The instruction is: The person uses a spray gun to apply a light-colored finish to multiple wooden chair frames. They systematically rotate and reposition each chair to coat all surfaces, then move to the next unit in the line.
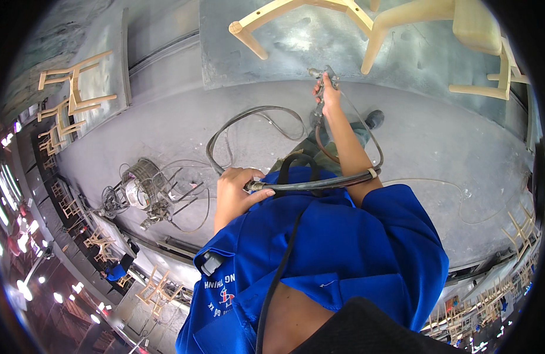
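Observation:
A grey spray gun (pixel 321 82) is gripped in my right hand (pixel 329 95), held out ahead with its nozzle pointing left. Thin hoses run from it back along my forearm. Close to my waist, my left hand (pixel 240 190) is closed around a thick dark hose (pixel 308 184), thumb laid along it near a brass-coloured fitting. This hose loops out over the floor on the left and crosses my right arm. Beyond the spray gun, a pale wooden chair frame (pixel 302 5) stands on a grey sheet-like surface (pixel 296 44), apart from the nozzle.
A pump unit (pixel 145 192) with a drum and tangled hoses sits on the floor at left. More chair frames stand at far left (pixel 75 82) and upper right (pixel 479 35). A thin hose (pixel 437 180) trails across the right floor. Another person in blue (pixel 114 272) is lower left.

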### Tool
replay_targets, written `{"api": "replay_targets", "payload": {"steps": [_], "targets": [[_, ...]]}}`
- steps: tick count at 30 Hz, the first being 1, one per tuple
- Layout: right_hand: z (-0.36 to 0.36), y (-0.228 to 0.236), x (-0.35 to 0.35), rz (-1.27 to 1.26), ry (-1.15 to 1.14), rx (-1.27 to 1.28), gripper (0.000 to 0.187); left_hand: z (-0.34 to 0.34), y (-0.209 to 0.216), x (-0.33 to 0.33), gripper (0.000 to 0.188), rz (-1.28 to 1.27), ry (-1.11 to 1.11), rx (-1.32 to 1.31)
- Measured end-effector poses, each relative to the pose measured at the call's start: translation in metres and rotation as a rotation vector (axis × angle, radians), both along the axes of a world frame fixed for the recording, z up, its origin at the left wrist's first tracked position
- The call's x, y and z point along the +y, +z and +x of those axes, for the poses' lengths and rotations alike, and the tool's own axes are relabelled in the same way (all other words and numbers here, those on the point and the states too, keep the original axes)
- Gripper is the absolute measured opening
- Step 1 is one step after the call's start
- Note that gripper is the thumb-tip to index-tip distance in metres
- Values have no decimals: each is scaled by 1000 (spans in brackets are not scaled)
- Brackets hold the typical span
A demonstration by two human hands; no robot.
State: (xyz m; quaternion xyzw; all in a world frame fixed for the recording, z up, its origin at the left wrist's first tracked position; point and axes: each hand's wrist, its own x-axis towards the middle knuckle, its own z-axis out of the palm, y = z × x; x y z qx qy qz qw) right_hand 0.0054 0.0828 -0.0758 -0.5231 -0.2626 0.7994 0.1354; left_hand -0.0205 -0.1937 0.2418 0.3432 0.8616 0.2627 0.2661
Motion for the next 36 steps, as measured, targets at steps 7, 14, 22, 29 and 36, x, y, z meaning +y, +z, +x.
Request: {"api": "replay_targets", "payload": {"steps": [7,14,22,29,36], "targets": [[29,49,8,222,336,-112,42,-33,-10,18,49,0,-133,-99],[113,284,49,1189,612,-45,42,-45,-34,94,45,513,-511,-385],[202,546,47,1892,648,-658,36,-9,-5,180,42,847,-853,-511],[206,602,47,1478,510,-315,58,0,3,198,43,885,-808,-575],[175,620,130,1439,853,-394,51,15,2,234,42,912,-783,-594]]}}
